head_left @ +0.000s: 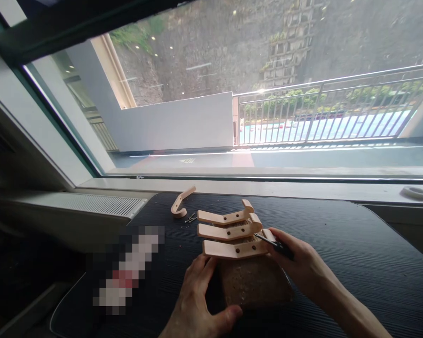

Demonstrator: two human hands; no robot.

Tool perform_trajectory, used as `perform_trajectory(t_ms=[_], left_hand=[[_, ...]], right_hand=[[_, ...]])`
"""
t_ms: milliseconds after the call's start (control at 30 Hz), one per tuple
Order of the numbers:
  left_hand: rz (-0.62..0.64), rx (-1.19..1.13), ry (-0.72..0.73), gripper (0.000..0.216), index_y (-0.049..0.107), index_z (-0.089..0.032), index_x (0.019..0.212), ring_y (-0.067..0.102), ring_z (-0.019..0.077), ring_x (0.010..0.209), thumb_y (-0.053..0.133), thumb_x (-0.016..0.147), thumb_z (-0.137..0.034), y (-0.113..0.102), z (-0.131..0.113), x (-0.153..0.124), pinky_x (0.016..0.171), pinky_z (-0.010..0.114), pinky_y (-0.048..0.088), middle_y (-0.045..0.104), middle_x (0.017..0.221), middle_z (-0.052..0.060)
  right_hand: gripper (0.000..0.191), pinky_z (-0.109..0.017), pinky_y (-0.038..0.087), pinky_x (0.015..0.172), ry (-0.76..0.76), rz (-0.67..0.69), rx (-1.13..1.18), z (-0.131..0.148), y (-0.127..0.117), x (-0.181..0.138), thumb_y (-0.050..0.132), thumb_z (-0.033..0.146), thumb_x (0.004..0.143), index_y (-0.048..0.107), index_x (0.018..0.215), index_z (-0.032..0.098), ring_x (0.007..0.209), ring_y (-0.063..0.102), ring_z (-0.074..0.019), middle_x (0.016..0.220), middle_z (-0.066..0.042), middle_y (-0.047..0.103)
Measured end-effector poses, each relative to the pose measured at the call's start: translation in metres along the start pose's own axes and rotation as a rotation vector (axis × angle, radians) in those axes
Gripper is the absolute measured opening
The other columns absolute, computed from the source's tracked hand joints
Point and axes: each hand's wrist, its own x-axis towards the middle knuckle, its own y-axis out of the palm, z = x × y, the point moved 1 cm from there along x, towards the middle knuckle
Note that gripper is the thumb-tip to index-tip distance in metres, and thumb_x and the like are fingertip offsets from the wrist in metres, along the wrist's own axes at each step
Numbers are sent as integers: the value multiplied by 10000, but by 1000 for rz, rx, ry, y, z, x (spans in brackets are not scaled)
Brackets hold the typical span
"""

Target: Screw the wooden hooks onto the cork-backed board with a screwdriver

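Three pale bent-wood hooks lie side by side across a brown block (255, 281): the far hook (215, 217), the middle hook (213, 231) and the near hook (218, 249). Each has two dark holes. My left hand (200, 295) is curled against the block's left side, fingertips under the near hook's flat end and thumb by the block's front edge. In my right hand (298, 260) is a screwdriver (284, 249) with a black handle. Its thin metal shaft points left, the tip close above the near hook's right hole; contact cannot be made out.
A fourth wooden hook (178, 206) lies at the back left of the dark table (356, 253), with several screws (191, 218) beside it. A blurred-out pale item (134, 267) lies at the left. Behind are a window sill (285, 188), a roll of tape (415, 192) and a radiator (105, 205).
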Motion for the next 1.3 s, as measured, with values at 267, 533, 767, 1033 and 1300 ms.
perform_trajectory(t_ms=[267, 533, 767, 1033, 1300], left_hand=[[1, -11, -71, 842, 442, -260, 1339, 296, 351, 1312, 753, 568, -396, 2, 1, 1, 1093, 482, 253, 382, 1405, 108], [-19, -69, -43, 787, 456, -280, 1320, 330, 339, 1290, 747, 592, -349, -3, -10, -1, 1083, 464, 270, 431, 1366, 85], [-38, -289, 16, 461, 546, -236, 1212, 474, 264, 1178, 612, 782, -387, -18, -32, -3, 1006, 341, 373, 556, 1235, 75], [-567, 245, -35, 217, 630, -168, 923, 597, 179, 893, 422, 878, -213, -50, 13, 42, 808, 263, 463, 638, 932, 70], [-475, 551, -176, 199, 661, -191, 914, 587, 194, 918, 475, 848, -165, -68, 30, 81, 846, 305, 402, 629, 974, 71]], right_hand=[[332, -273, 481, 726, -30, 1, -26, 1, 0, 0, 512, 373, 818, 603, 1088, 203, 846, 627, -216, 969, -37, 695], [367, -299, 480, 746, -18, -10, -71, -1, 2, 0, 490, 413, 832, 577, 1128, 214, 860, 628, -221, 990, -43, 694], [373, -288, 497, 691, -5, -10, -20, -4, 9, 0, 499, 465, 814, 573, 1106, 244, 842, 650, -232, 946, -29, 709], [477, -273, 506, 640, 10, -71, -11, -8, 5, 2, 522, 546, 764, 606, 1117, 236, 805, 661, -230, 903, -31, 719], [575, -312, 508, 691, 60, -90, -17, -11, -1, 0, 484, 618, 765, 581, 1181, 233, 886, 647, -255, 953, -69, 710]])
